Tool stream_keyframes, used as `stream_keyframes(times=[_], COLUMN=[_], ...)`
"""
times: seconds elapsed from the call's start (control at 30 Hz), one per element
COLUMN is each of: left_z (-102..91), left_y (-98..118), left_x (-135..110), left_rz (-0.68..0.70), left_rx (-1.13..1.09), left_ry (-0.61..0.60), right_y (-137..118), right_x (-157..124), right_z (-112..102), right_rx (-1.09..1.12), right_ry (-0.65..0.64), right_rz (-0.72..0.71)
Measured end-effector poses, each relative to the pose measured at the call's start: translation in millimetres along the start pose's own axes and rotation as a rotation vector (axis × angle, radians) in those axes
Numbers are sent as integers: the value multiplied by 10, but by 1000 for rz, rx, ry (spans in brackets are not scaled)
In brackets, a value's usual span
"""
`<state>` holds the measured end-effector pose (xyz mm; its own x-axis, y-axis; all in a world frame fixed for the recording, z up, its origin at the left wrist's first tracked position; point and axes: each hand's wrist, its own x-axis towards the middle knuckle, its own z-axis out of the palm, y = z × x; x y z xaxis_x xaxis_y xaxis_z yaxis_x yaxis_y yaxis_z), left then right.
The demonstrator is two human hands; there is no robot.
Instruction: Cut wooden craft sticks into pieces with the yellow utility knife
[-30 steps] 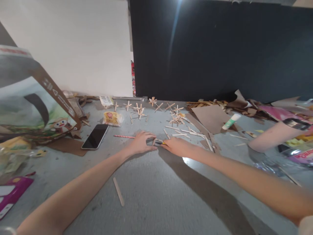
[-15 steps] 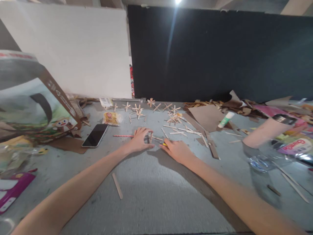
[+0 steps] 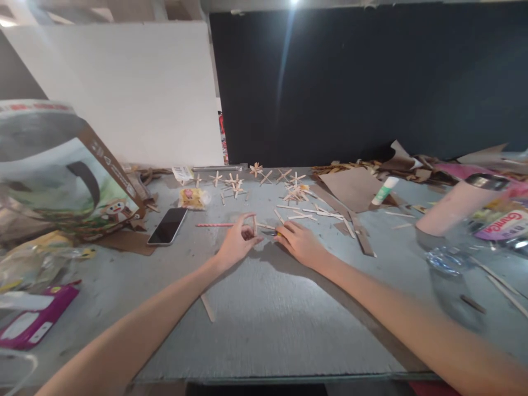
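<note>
My left hand is pinched around a short wooden craft stick, held upright between thumb and fingertips. Facing it, my right hand is closed on a small yellow craft knife, mostly hidden under the fingers; its thin tip points at the left hand. Another craft stick lies flat just behind the gap between the hands. A red-and-white striped pencil rests left of my left hand. Beyond my right hand several loose craft sticks are scattered. A single stick lies by my left forearm.
Star-shaped stick pieces stand at the back. To the left are a phone, a small yellow packet, a large printed bag and a purple device. At right are cardboard, a glue stick and a pink tumbler.
The head view has shifted slightly, so the table's front edge shows. The upright stick is turned a little in my left hand, and my right fingers have curled further over the craft knife.
</note>
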<state>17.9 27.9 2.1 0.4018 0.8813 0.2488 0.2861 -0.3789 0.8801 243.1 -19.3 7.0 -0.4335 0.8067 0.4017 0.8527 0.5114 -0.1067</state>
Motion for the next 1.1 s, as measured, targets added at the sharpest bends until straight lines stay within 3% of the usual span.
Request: stream_keyframes(times=[0.13,0.4,1.1], left_z=[-60,-41,-7], left_y=[1,98,84], left_x=[-6,-45,-66], left_rz=[-5,-32,-22], left_rx=[-64,-132,-106], left_ry=[28,-19,-74], right_y=[-60,-58,-89], right_x=[-23,-78,-93], right_z=[111,281,230], right_rx=[125,222,353], right_ry=[146,354,270], right_rz=[23,-81,-27])
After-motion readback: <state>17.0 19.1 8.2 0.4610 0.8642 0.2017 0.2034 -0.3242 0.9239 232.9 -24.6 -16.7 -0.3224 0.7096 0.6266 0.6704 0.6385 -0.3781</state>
